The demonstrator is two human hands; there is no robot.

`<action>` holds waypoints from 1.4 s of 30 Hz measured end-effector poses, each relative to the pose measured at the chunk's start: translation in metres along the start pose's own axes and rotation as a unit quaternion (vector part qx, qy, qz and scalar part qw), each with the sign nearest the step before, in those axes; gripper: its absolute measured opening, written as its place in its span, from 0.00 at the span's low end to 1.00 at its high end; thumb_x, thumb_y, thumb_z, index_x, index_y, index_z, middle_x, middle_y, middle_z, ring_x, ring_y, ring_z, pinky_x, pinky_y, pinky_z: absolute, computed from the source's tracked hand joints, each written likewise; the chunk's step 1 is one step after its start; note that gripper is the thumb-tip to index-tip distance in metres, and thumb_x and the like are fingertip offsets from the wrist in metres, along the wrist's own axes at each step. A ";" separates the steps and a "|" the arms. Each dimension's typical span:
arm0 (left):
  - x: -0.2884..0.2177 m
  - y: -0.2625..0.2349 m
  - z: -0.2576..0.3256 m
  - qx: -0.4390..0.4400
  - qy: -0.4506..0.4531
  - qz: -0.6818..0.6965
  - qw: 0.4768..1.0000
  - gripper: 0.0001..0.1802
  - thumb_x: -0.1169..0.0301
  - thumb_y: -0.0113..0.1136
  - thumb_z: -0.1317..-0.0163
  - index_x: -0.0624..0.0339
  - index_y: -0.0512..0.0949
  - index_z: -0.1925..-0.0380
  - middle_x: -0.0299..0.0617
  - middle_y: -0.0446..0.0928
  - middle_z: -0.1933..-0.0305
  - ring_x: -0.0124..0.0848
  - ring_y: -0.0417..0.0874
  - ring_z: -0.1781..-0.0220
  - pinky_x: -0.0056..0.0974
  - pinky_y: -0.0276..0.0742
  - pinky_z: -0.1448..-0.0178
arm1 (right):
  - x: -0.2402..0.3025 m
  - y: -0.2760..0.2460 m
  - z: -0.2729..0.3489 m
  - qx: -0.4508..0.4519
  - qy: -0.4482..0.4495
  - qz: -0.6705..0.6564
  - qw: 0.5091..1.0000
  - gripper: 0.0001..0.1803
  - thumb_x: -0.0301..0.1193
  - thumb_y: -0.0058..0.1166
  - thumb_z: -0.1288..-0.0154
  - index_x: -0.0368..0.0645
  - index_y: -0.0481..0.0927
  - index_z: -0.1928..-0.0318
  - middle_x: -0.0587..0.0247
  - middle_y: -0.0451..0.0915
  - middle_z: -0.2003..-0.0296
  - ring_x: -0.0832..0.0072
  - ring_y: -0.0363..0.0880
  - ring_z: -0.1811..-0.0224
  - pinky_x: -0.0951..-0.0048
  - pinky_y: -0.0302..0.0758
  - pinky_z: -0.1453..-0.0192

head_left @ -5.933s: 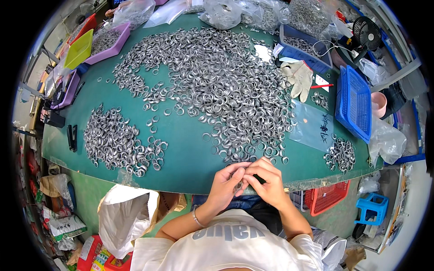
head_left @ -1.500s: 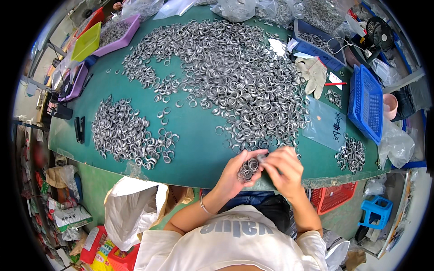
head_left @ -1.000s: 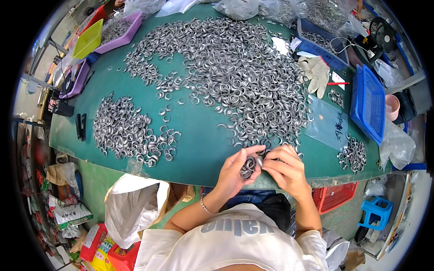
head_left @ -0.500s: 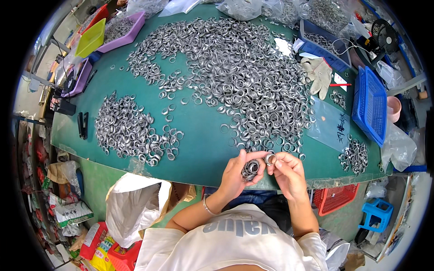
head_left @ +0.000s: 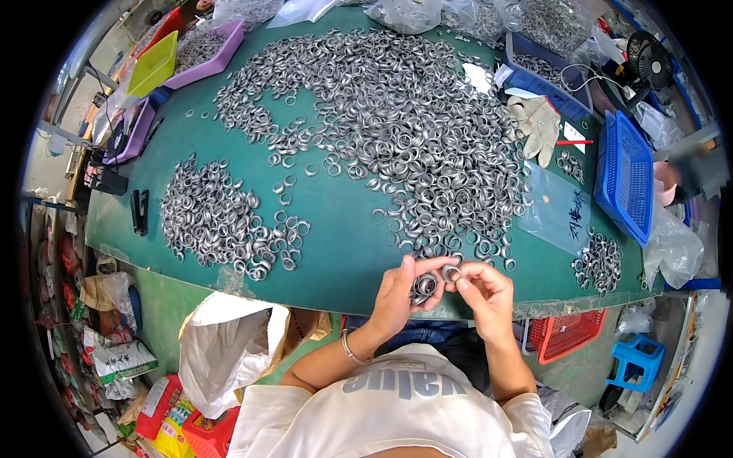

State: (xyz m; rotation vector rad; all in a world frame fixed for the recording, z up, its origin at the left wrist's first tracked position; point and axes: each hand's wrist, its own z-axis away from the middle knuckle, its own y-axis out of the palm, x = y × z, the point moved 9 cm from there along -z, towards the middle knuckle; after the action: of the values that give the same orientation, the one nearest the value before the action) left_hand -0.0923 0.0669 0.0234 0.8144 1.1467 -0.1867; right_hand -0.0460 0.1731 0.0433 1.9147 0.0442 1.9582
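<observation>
On a green table, at the left, a black hand tool is lying near the edge. Just right of it, a smaller heap of grey metal rings is spreading toward the middle, well apart from both hands.

At the near edge, right of that heap, the person's left hand is curling palm up around a clutch of rings, its index finger pointing right. Just past the clutch, a single ring is sitting between the two hands, above the table's near edge. Being round, it is showing no long axis; its hole is facing up toward the wearer's head, slightly tilted. The left index fingertip is reaching right beside it; whether it is touching, I cannot tell.

The right hand is nearer to this ring and is pinching it between thumb and fingers, coming in from the right. Beyond both hands, the main heap of rings is covering the far middle. Farther right, a clear plastic bag is lying flat, with a little heap beside it and blue baskets beyond.
</observation>
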 end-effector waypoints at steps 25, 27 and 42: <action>0.039 -0.013 -0.007 -0.020 -0.112 0.296 0.948 0.13 0.66 0.49 0.33 0.65 0.74 0.58 0.43 0.73 0.67 0.23 0.69 0.77 0.22 0.58 0.86 | 0.029 -0.017 -0.088 -0.134 -0.201 0.674 0.698 0.05 0.29 0.60 0.46 0.40 0.80 0.73 0.62 0.73 0.73 0.64 0.71 0.64 0.64 0.63 0.58; 0.041 -0.016 -0.006 -0.053 -0.122 0.297 0.945 0.12 0.68 0.52 0.34 0.64 0.75 0.56 0.42 0.73 0.67 0.24 0.70 0.74 0.22 0.60 0.85 | 0.036 -0.015 -0.078 -0.144 -0.231 0.660 0.701 0.05 0.28 0.60 0.46 0.40 0.79 0.73 0.62 0.74 0.74 0.65 0.71 0.65 0.64 0.63 0.58; 0.042 -0.013 -0.005 -0.073 -0.134 0.230 0.961 0.20 0.61 0.51 0.33 0.64 0.72 0.48 0.35 0.76 0.64 0.21 0.74 0.70 0.24 0.66 0.77 | 0.047 0.043 -0.015 0.092 -0.268 0.498 0.819 0.08 0.23 0.62 0.53 0.36 0.79 0.69 0.60 0.78 0.66 0.64 0.74 0.63 0.68 0.69 0.55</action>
State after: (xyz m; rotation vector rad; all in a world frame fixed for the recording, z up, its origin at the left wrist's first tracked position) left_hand -0.0847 0.0718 -0.0195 0.8726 0.6836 0.1695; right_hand -0.0704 0.1514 0.0996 2.9053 -1.1912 1.8292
